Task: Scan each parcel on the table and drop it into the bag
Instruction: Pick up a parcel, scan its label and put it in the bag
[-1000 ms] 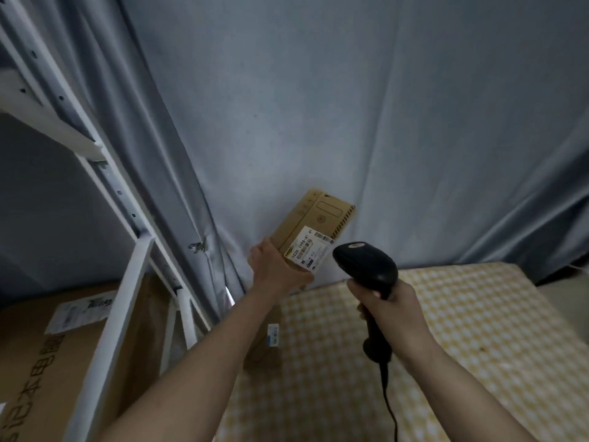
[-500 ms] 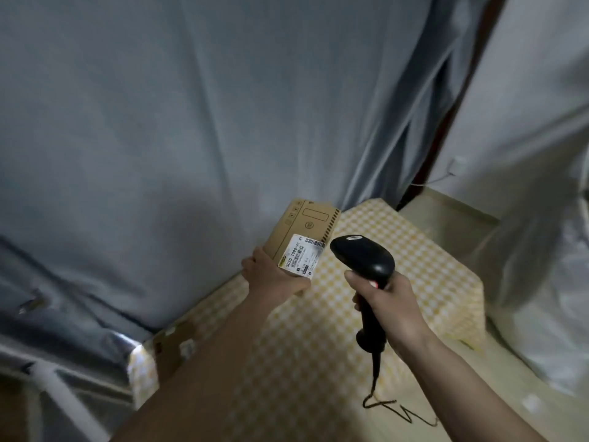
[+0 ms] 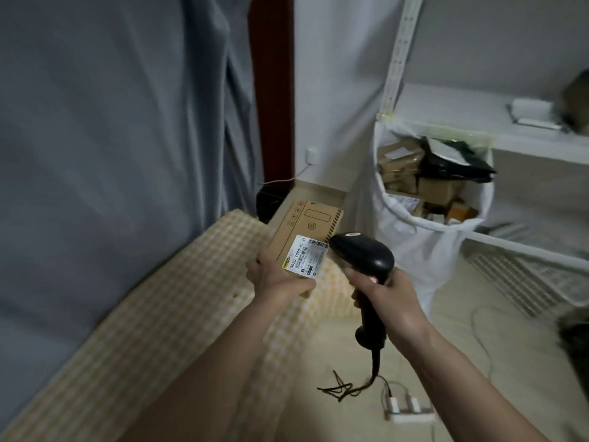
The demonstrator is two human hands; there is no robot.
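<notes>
While the left hand (image 3: 276,280) grips a flat brown cardboard parcel (image 3: 305,231) by its near end, fingers and thumb curled round the edge, the parcel is held in the air above the far corner of a table covered in a yellow-and-white checked cloth (image 3: 178,301). A white shipping label (image 3: 304,256) on the parcel's near end carries barcodes and the printed code "502D T098-41 41"; the smaller print is too fine to read. Printed outlines and small symbols mark the box's upper face.

The right hand (image 3: 387,298) is wrapped round the handle of a black barcode scanner (image 3: 361,253), whose head sits just beside the label. Its cable (image 3: 353,386) hangs down to the floor.

Compared with half a second ago, the view has swung right: the grey curtain (image 3: 111,138) now fills only the left side, and a white bag (image 3: 424,237) has come into sight beyond the scanner, to the right. The hands, parcel and scanner keep the same arrangement.

The bag stands open, already holding brown boxes and black plastic mailers. It hangs against a white shelf frame (image 3: 510,141). A white power strip (image 3: 409,413) lies on the floor near the cable. A dark brown door edge (image 3: 271,90) rises behind the table.
</notes>
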